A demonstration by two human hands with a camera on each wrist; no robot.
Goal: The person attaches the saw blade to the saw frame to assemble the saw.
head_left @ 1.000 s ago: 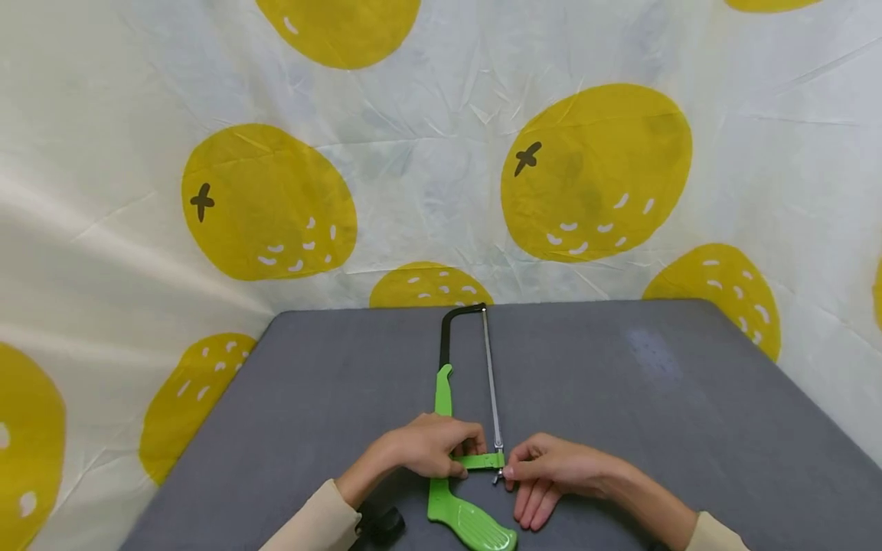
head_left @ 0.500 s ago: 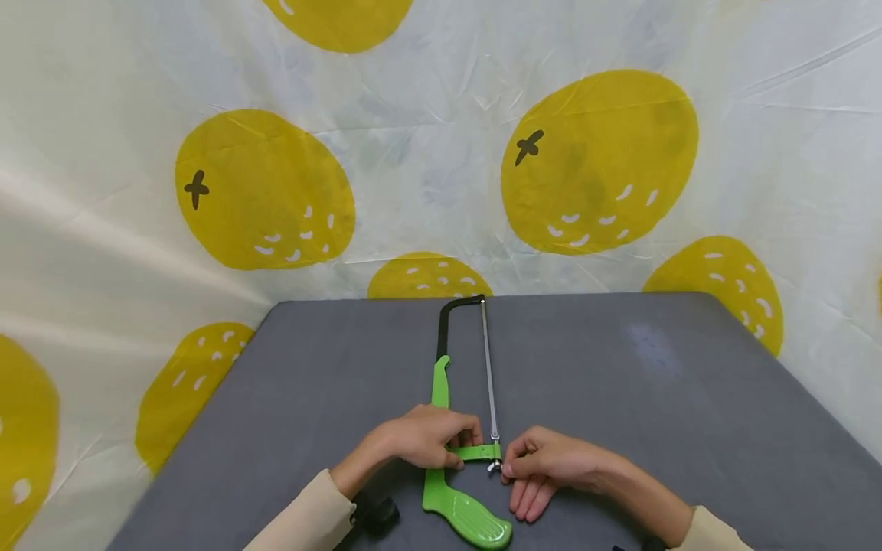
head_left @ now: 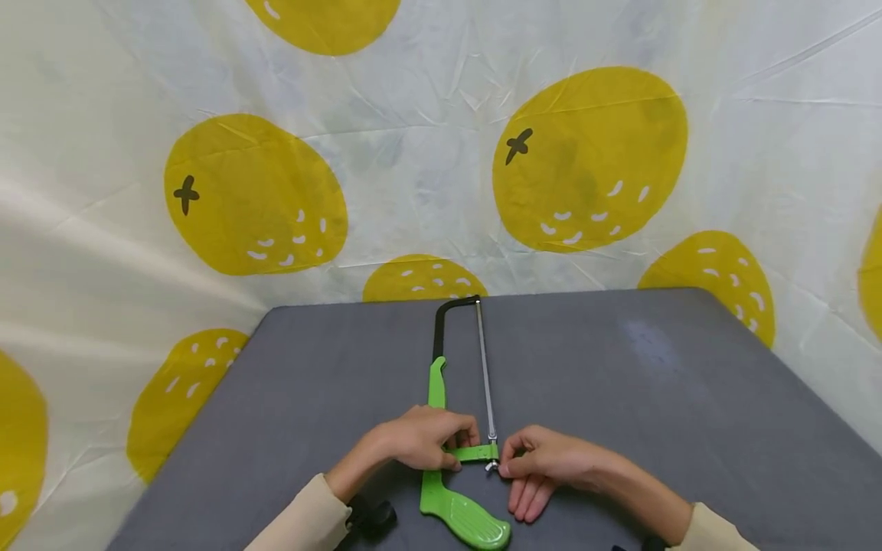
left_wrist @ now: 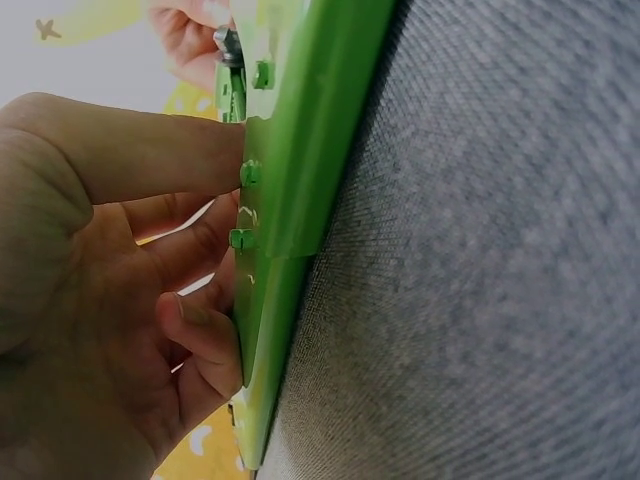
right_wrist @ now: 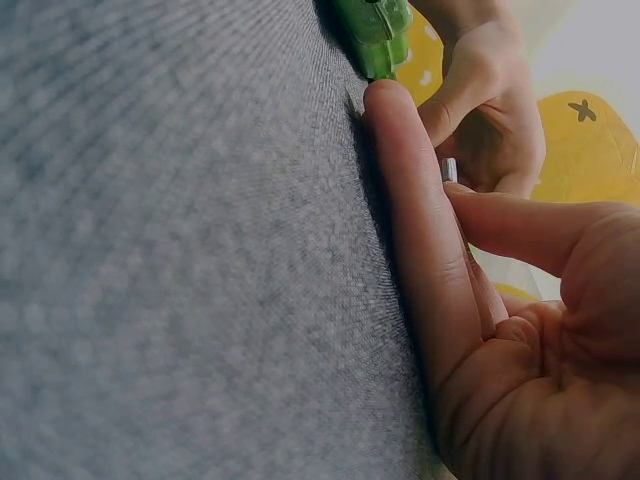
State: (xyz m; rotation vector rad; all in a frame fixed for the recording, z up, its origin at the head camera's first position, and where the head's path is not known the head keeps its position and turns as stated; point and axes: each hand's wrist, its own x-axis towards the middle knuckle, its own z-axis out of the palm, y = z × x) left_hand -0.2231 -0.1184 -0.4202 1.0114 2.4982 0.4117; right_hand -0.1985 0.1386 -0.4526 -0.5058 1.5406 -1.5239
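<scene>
A hacksaw [head_left: 432, 490] with a green handle, a black bow at the far end and a silver blade [head_left: 485, 375] lies flat on the grey table. Across its frame my left hand [head_left: 423, 438] rests, fingers and thumb curled round the green crossbar [head_left: 475, 453]; the left wrist view has the fingers against the green frame [left_wrist: 320, 120]. Thumb and forefinger of my right hand [head_left: 551, 463] pinch at the small metal wing nut [head_left: 491, 466] at the blade's near end. The other right fingers lie along the tabletop.
The grey table [head_left: 586, 367] stretches out on both sides of the saw. Behind and around it hangs a white cloth [head_left: 413, 184] printed with yellow fruit. A dark object [head_left: 375, 520] sits beside the left sleeve.
The wing nut stands at a different angle than a second ago, with my right thumb and forefinger still at it. My left hand keeps its hold; the head view has shifted slightly.
</scene>
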